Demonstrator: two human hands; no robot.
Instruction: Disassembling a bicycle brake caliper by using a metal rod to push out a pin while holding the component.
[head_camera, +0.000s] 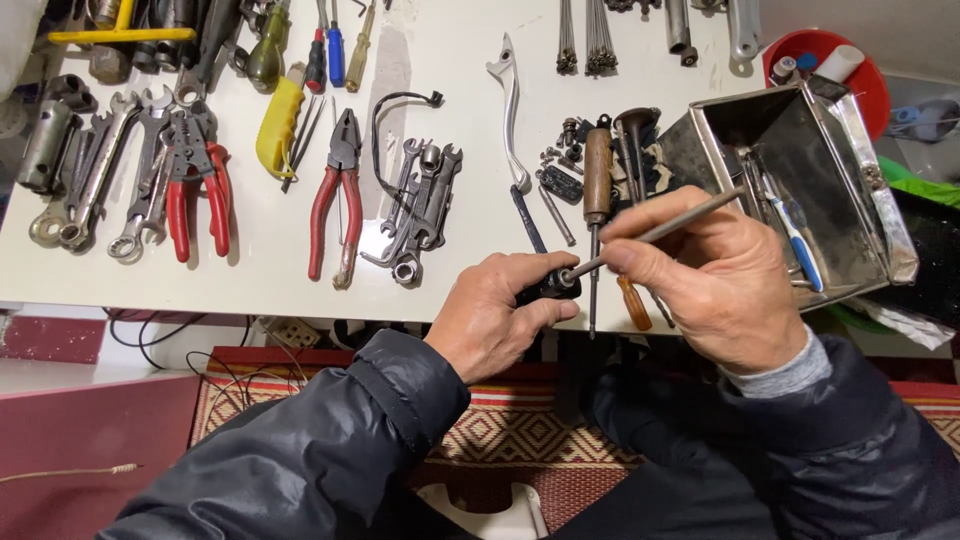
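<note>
Just at the near edge of the white workbench (270, 270), a small black cylindrical part (548, 287) is gripped in the closed fingers of the left hand (495, 315). A thin metal rod (660, 232) is pinched between thumb and fingers of the right hand (715, 275), and its tip is set against the metal end of the black part. A wooden-handled screwdriver (597, 190) is laid just behind the hands, beside an open, tilted metal box (800, 190). Red-handled pliers (340, 195) and a cluster of wrenches (420, 210) are spread farther left.
</note>
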